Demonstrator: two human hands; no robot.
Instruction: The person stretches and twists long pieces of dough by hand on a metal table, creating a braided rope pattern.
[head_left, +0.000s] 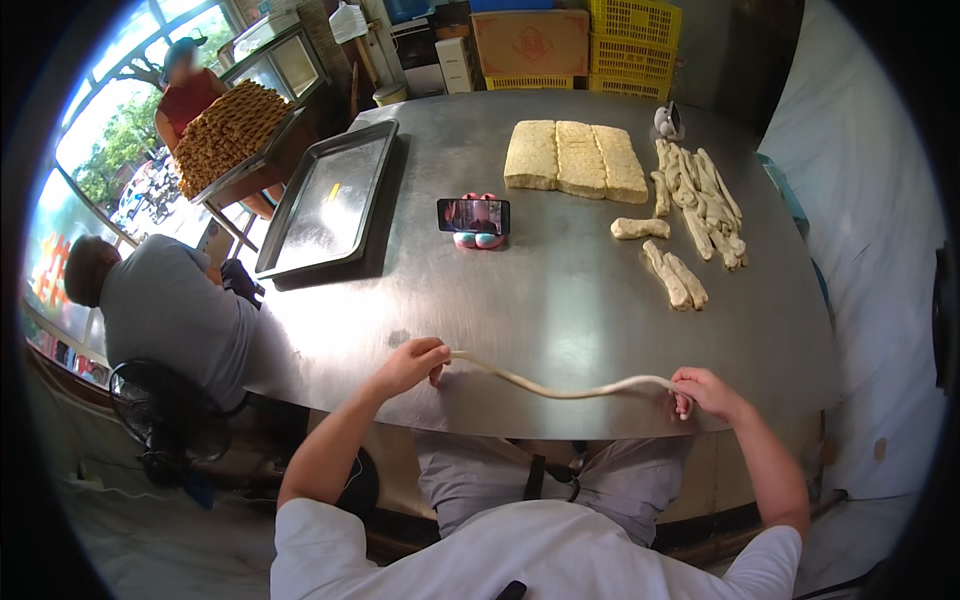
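Observation:
A long thin rope of dough (559, 392) sags between my two hands near the front edge of the steel table. My left hand (415, 366) pinches its left end, and my right hand (699, 393) grips it close to the right end, where a short tail hangs down. Farther off, short dough strips (675, 279) lie beside a single short piece (640, 228). Behind them is a heap of longer dough strips (697, 199). A slab of dough scored into three blocks (576, 159) rests at the back of the table.
A phone (474, 216) stands on a pink and blue holder mid-table. A black metal tray (326, 202) lies at left. A seated person (180, 307) is at the left edge; another stands behind piled fried twists (229, 135). A small white device (667, 122) stands back right.

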